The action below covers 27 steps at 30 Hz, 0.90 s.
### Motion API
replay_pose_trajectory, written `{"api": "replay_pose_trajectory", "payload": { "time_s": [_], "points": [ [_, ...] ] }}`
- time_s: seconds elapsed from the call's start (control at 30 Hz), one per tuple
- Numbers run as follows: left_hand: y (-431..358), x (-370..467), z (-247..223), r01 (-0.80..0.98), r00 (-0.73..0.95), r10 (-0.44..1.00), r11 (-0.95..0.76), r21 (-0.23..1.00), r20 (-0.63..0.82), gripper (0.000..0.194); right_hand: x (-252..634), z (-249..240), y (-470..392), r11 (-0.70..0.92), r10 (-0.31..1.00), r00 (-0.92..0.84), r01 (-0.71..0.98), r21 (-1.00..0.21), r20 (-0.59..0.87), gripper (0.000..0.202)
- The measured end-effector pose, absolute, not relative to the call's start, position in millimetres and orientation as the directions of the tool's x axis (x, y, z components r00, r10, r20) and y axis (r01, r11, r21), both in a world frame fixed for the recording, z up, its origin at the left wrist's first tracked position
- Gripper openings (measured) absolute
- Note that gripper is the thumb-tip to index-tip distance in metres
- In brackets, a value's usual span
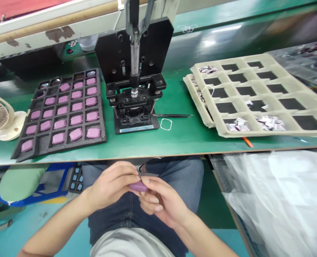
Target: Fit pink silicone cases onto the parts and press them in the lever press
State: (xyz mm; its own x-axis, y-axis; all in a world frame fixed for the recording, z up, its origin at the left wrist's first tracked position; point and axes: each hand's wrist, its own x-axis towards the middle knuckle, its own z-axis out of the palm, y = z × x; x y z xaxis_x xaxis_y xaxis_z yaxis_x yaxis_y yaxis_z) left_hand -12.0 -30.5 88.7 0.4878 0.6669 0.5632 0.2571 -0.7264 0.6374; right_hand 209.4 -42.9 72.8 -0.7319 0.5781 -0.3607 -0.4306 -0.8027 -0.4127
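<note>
Between my two hands, above my lap and just off the table's front edge, is a small purple case [138, 186]. My left hand [112, 184] grips its left and upper side, fingers closed over it. From the right, my right hand [162, 200] pinches the same case with thumb and fingers. A black foam tray [43, 142] at the left holds rows of similar purple cases, with some compartments vacant. The black hand press [134, 107] stands at the middle of the green table, behind my hands.
Tweezers [174, 115] and a thin white square ring [166, 124] lie right of the press. Stacked cream trays [222, 132] with small parts are at the right, an orange tool [247, 142] beneath their edge. A small fan [12, 125] stands far left; plastic bags [276, 200] lie lower right.
</note>
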Motion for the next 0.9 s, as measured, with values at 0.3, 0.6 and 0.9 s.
{"api": "replay_pose_trajectory", "payload": {
  "time_s": [0.3,0.6,0.9],
  "points": [
    [-23.7,-8.1,96.2,0.306,0.551,0.61,-0.783,0.542,0.569,0.059,210.4,78.1,-32.4,-0.825,0.559,-0.691,-0.407,-0.393,-0.457,0.06],
    [61.5,-6.6,109.2,0.66,0.364,0.607,-0.704,0.264,0.707,0.023,221.6,96.4,9.9,-0.268,0.924,-0.326,-0.185,-0.946,-0.198,0.065],
    [116.7,8.5,99.1,0.776,0.441,0.695,-0.613,0.147,0.568,0.039,237.6,88.5,27.8,-0.062,0.965,-0.253,0.059,-0.996,-0.075,0.064]
  ]
}}
